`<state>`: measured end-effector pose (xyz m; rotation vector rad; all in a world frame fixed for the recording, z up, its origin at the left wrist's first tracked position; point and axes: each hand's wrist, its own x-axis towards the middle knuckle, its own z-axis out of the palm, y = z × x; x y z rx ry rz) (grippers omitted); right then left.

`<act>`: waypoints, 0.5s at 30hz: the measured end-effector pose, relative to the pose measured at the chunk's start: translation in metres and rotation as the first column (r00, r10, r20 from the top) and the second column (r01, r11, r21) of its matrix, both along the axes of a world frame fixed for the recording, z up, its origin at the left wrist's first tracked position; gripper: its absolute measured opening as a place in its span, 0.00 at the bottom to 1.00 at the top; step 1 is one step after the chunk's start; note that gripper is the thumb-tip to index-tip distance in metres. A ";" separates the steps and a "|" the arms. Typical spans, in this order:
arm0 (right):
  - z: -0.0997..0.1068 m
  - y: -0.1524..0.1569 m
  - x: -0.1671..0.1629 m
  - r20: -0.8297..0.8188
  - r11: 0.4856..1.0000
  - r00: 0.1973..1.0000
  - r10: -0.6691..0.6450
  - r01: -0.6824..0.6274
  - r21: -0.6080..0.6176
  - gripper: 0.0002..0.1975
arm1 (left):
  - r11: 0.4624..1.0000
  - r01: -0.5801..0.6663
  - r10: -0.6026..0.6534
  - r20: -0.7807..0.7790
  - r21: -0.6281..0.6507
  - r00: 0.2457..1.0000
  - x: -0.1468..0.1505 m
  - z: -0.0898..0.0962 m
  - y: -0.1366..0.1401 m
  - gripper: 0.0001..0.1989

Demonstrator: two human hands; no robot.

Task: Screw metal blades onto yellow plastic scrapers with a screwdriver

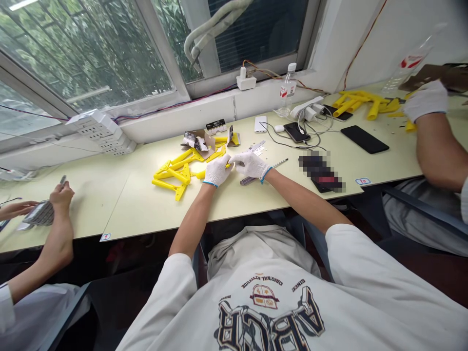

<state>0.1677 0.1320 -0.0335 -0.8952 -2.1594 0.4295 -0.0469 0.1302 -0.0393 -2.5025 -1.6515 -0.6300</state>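
White knit gloves with blue cuffs cover both of my hands. My left hand (217, 171) is closed around a yellow plastic scraper (199, 174), whose handle sticks out to the left. Close against it, my right hand (251, 165) bends its fingers toward the scraper's other end; what they pinch is hidden. Beneath the right wrist lies a screwdriver (248, 181), its shaft pointing right. More yellow scrapers (171, 171) lie in a loose pile to the left. Behind my hands are torn small cardboard boxes (199, 140) and a flat metal strip (257, 147) with small bits around it.
A power bank (260, 124), cabled phone (297, 132), black phone (364, 139) and water bottle (288, 84) stand or lie toward the right. A gloved co-worker's hand (427, 101) is beside more yellow parts (360, 103). At left, another person's hands (61, 196) hold a grey object.
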 end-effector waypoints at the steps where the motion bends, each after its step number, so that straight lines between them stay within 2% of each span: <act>1: 0.000 0.001 0.001 -0.018 1.000 1.000 -0.013 0.013 0.004 0.05 | 1.000 0.006 -0.006 0.023 0.001 1.000 0.000 0.001 0.000 0.08; 5: 0.004 0.003 0.005 -0.095 0.995 0.991 -0.092 0.094 0.024 0.08 | 0.999 0.025 -0.033 0.214 0.041 0.976 -0.003 0.009 -0.004 0.09; 9: 0.006 0.001 0.007 -0.124 0.989 0.983 -0.135 0.140 0.040 0.13 | 0.990 0.098 -0.131 0.438 0.097 0.889 -0.006 0.018 -0.007 0.09; 15: 0.006 -0.002 0.001 -0.167 0.978 0.968 -0.187 0.200 0.066 0.11 | 0.966 0.201 -0.260 0.570 0.165 0.780 0.001 0.016 -0.006 0.09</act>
